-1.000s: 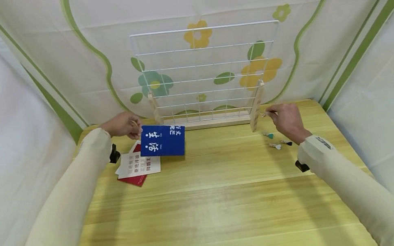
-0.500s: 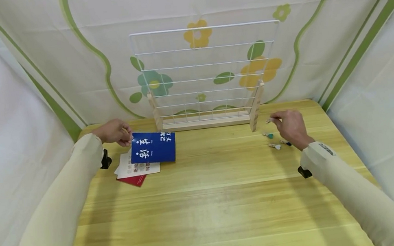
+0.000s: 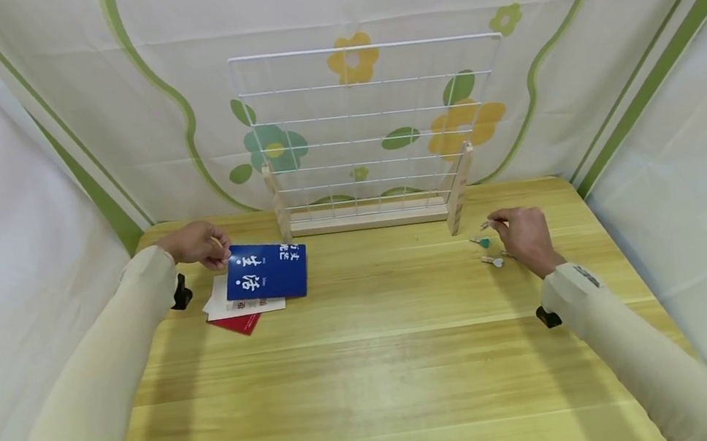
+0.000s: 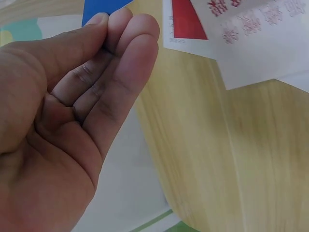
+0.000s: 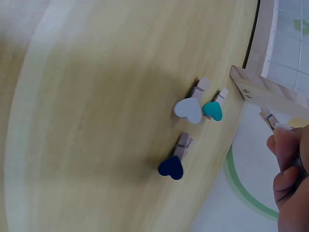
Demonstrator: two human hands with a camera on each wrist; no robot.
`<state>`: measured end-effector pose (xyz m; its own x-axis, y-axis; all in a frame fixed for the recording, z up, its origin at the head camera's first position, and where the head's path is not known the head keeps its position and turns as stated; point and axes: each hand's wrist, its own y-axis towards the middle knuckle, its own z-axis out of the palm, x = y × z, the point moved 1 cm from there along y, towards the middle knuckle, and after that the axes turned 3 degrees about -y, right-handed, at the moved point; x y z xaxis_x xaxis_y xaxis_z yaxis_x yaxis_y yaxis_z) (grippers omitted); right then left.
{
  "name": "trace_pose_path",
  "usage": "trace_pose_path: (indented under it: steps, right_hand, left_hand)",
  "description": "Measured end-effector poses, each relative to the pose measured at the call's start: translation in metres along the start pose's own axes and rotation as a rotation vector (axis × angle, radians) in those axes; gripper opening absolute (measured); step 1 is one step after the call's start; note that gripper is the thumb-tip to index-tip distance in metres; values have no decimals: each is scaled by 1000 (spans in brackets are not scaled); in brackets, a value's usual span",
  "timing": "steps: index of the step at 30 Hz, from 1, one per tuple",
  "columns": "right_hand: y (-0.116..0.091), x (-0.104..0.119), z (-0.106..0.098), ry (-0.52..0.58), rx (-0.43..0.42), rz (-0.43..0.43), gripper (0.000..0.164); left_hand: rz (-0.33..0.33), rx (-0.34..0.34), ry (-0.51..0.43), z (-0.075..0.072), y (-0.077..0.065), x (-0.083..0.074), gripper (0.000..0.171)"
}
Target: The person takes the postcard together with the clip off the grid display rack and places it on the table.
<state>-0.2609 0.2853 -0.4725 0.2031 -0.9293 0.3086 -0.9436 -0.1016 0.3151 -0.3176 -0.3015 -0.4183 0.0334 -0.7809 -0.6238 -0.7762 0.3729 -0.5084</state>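
Observation:
My left hand (image 3: 199, 245) pinches a blue card (image 3: 267, 271) with white characters by its upper left corner, between thumb and forefinger. The card overlaps a small pile of cards in the head view: a white one (image 3: 218, 307) with printed characters and a red one (image 3: 238, 325). At the far right, my right hand (image 3: 524, 235) pinches a small wooden clothespin (image 5: 270, 118) between its fingertips. Near that hand lie three more clothespins with hearts: a teal one (image 5: 213, 110), a white one (image 5: 189, 109) and a dark blue one (image 5: 172, 167).
A white wire grid (image 3: 350, 116) stands upright in a wooden base (image 3: 369, 219) at the back of the wooden table (image 3: 372, 373). Close behind it hangs a white cloth (image 3: 294, 7) printed with flowers, and more cloth walls flank the table on both sides.
My left hand has moved left and slightly nearer with the blue card, which now covers more of the pile. My right hand has shifted slightly right and nearer with the clothespin.

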Motion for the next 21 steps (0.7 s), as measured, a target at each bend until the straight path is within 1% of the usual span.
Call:
trace_pose_path:
  steps: [7,12,19,21]
  right_hand:
    - [-10,-9,9,18,54,48,19]
    - [-13,-13,13,0,50,60,18]
    - [-16,-15,16,5,40,68,17]
    - [-17,-15,18,6,40,69,17]
  left_hand:
    - [2,14,10,3,-2,8,13]
    - [-19,15,-14,5,0,16,13]
    - [-1,13,-14,10,1,27,16]
    - [-8,14,-9,11,2,29,15]
